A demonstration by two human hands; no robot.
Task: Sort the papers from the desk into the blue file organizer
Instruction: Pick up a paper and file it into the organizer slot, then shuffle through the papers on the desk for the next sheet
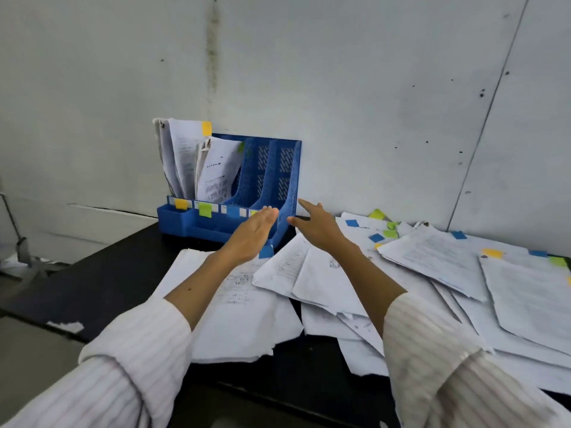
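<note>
The blue file organizer [289, 177] stands against the wall at the back of the black desk [117, 273]. Its two left slots hold papers: one bundle with a yellow tab [182, 156], one with a green tab [217, 171]. The two right slots look empty. My left hand [253, 234] hovers flat, fingers straight, just in front of the organizer's lower right corner, holding nothing. My right hand [318, 225] is spread open beside the organizer's right wall, also holding nothing. A stack of papers [241, 316] lies under my left forearm. Loose papers [432, 261] with coloured tabs cover the desk to the right.
The wall [340, 88] rises directly behind the organizer. Coloured sticky labels [205, 210] line the organizer's front tray. A torn paper scrap [66, 326] lies near the desk's left front edge. Grey clutter [27, 257] sits beyond the desk at far left.
</note>
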